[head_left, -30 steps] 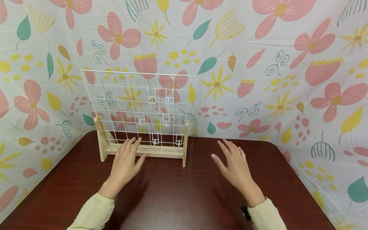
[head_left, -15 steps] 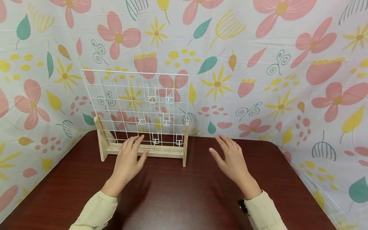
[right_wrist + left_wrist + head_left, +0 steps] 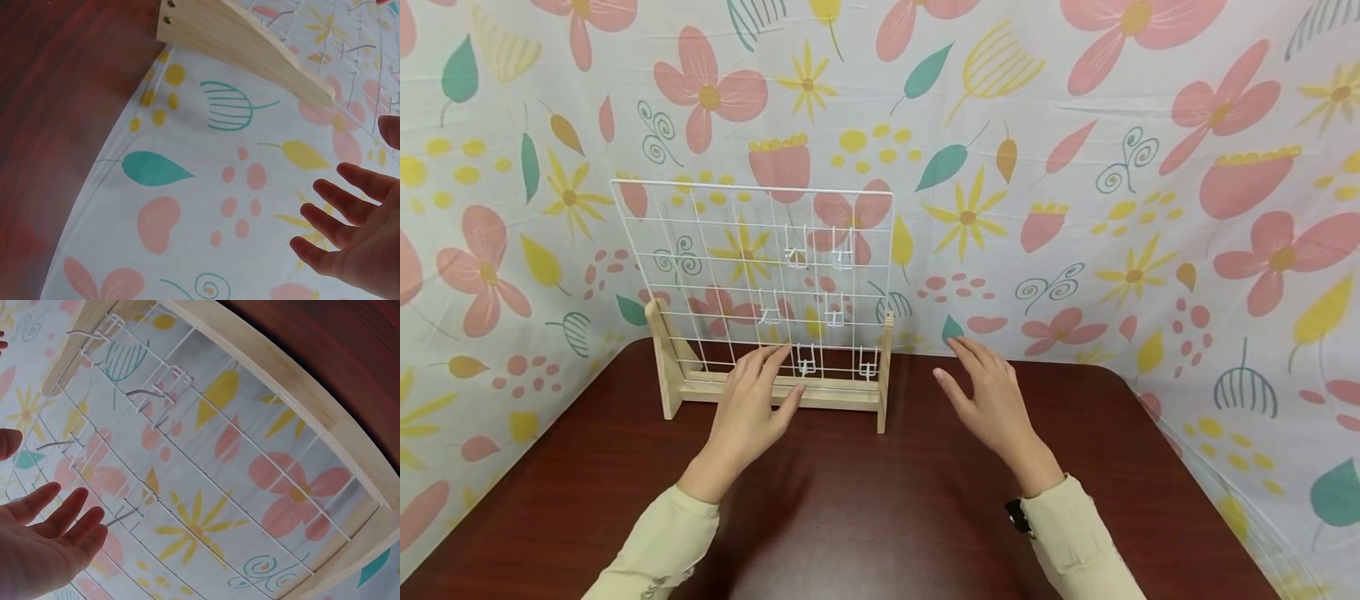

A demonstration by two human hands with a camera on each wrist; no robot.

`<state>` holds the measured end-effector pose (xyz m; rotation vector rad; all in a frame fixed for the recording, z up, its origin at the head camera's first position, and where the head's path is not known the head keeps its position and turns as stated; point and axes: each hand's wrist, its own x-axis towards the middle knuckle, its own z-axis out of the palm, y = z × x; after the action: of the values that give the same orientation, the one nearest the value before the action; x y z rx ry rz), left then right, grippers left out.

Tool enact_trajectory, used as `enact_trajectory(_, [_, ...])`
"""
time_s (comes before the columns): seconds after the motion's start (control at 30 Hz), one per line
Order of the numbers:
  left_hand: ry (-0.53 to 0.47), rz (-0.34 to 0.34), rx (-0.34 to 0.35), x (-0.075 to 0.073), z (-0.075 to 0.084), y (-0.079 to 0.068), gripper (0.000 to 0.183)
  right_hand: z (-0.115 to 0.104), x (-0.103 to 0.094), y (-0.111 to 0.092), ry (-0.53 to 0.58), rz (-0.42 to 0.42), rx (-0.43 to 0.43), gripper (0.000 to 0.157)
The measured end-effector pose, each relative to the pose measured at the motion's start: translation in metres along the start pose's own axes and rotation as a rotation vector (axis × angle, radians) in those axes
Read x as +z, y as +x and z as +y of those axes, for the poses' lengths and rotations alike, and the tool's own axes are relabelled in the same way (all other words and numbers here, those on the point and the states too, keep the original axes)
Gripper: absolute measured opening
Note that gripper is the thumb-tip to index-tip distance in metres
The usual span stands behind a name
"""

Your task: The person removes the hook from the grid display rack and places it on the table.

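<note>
A white wire grid rack stands upright in a pale wooden base at the back left of the table. Several white wire hooks hang on the grid's right half. My left hand, fingers spread and relaxed, hovers in front of the rack's lower part and overlaps it in the head view. To the right of the rack, my right hand hovers over the table with loose fingers. Neither hand holds anything. In the left wrist view the fingers overlap the grid; the right wrist view shows the wooden side post beyond the hand.
The dark reddish-brown table has rounded back corners. A white cloth with a flower and leaf print hangs close behind the table and along both sides. A black band shows at the right sleeve's cuff.
Both hands have drifted inward and slightly forward, the left to the right and the right to the left, coming closer together. The rack and hooks have not moved.
</note>
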<state>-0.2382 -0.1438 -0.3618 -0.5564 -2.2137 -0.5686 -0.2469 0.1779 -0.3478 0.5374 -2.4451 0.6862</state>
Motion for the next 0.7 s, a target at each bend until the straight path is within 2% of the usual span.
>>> enact_trajectory(0.3, [-0.033, -0.013, 0.018, 0.006, 0.007, 0.005, 0.053, -0.003, 0.007, 0.015, 0.044, 0.01, 0.018, 0.051])
enact_trajectory(0.5, [-0.053, -0.038, -0.004, 0.009, 0.012, 0.01, 0.054, -0.007, 0.013, 0.029, 0.078, 0.013, 0.019, 0.051])
enact_trajectory(0.7, [-0.066, -0.036, -0.006, 0.011, 0.015, 0.015, 0.054, -0.009, 0.018, 0.038, 0.175, -0.014, 0.032, 0.049])
